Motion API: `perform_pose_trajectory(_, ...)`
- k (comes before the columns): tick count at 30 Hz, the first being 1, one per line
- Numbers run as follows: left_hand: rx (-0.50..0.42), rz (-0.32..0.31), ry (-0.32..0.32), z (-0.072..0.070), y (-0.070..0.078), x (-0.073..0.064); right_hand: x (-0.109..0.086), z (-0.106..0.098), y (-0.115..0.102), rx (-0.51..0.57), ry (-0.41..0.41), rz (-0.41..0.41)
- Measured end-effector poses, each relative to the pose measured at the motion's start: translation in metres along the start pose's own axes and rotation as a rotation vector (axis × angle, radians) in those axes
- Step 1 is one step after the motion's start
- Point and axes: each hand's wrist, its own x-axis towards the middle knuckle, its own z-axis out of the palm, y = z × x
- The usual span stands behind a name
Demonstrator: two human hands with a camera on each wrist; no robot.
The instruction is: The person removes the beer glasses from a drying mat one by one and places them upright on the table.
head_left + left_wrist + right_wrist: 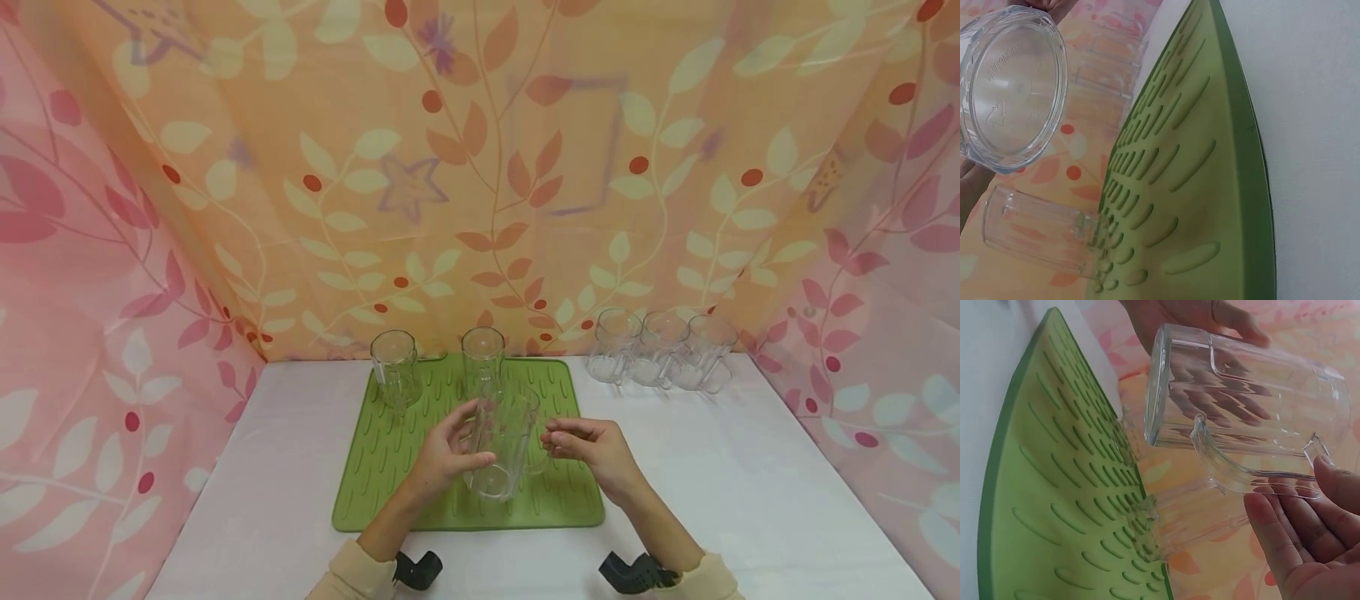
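Observation:
A clear glass mug with a handle is held up over the green ridged mat; its round base faces the left wrist camera. My left hand grips the body from the left, and its fingers show through the glass in the right wrist view. My right hand pinches the handle between thumb and fingers. Farther back on the mat stand two more glass mugs, one at the left corner and one near the middle, partly behind the held mug.
On the white table, three glass mugs stand in a row at the back right, beyond the mat. Patterned cloth walls enclose the back and both sides.

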Motion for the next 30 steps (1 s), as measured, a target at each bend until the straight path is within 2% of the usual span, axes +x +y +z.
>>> perform_pose_trajectory(19, 0.038, -0.015, -0.029, 0.0040, 0.0041, 0.0012, -0.0035, -0.0002, -0.0023, -0.042, 0.071, -0.027)
perform_pose_trajectory(26, 0.136, -0.048, 0.010, 0.0069, 0.0032, 0.0028, -0.0054, -0.0029, -0.0043, -0.080, 0.103, -0.087)
perform_pose_trajectory(30, 0.158, -0.048, 0.019, 0.0072, 0.0011, 0.0033, -0.0064, -0.0049, -0.0047, -0.106, 0.147, -0.110)
